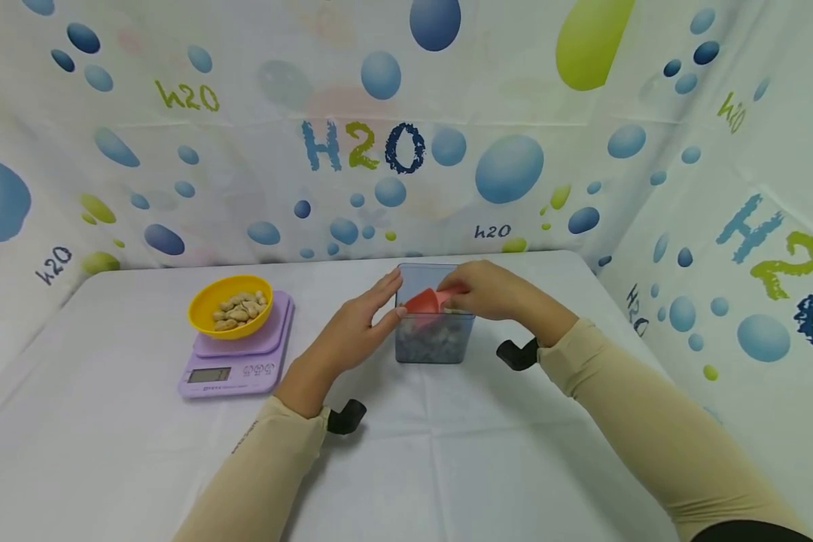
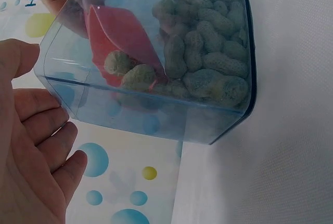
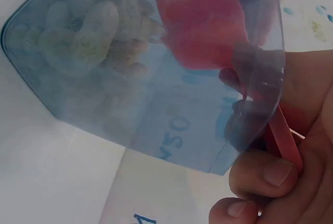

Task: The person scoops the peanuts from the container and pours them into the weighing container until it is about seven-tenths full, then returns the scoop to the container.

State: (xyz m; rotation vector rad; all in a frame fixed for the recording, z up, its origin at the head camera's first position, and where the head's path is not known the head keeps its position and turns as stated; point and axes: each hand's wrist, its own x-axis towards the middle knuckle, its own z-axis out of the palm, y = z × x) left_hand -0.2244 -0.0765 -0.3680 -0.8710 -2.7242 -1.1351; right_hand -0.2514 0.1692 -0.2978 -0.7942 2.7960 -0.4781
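A clear bluish plastic container (image 1: 416, 277) stands upright on the white table, its lower part full of unshelled peanuts (image 2: 208, 52). Inside it, a pinkish-red scoop (image 1: 421, 302) tilts down toward the nuts; in the left wrist view a couple of peanuts lie at its mouth. My right hand (image 1: 491, 290) grips the scoop's handle (image 3: 285, 138) at the right side of the rim. On the opposite side, my left hand (image 1: 352, 331) rests its extended fingers against the container's upper left wall, the thumb close to the front rim.
To the left, a purple kitchen scale (image 1: 260, 365) carries a yellow bowl (image 1: 203, 297) holding peanuts (image 1: 240, 310). A patterned curtain (image 1: 244, 150) hangs behind the table's back edge and along the right. Black wrist mounts (image 1: 347, 417) stick out from both sleeves.
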